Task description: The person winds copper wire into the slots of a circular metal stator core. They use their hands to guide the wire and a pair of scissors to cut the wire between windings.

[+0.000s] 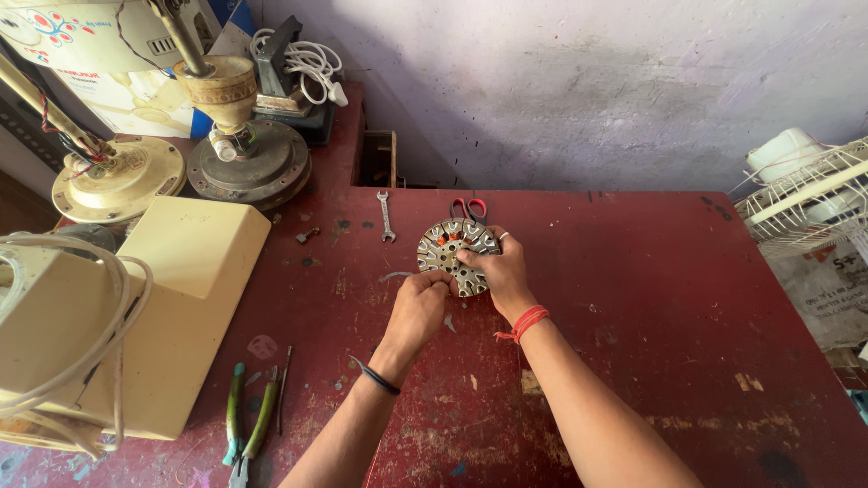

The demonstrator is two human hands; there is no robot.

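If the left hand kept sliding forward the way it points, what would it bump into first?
The left hand already touches the round metal disc that both hands hold. Beyond it, probably the red-handled scissors, though depth is hard to judge.

Bare table [687, 307] right of hands; spanner [386, 217], scissors [469, 209] behind, pliers [246, 425] left.

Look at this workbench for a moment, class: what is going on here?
A person holds a round metal disc with slots just above a worn red table, gripped by both the left hand and the right hand. A small spanner and red-handled scissors lie just beyond it, and green-handled pliers lie near the left forearm. Fan motors stand at the back left.
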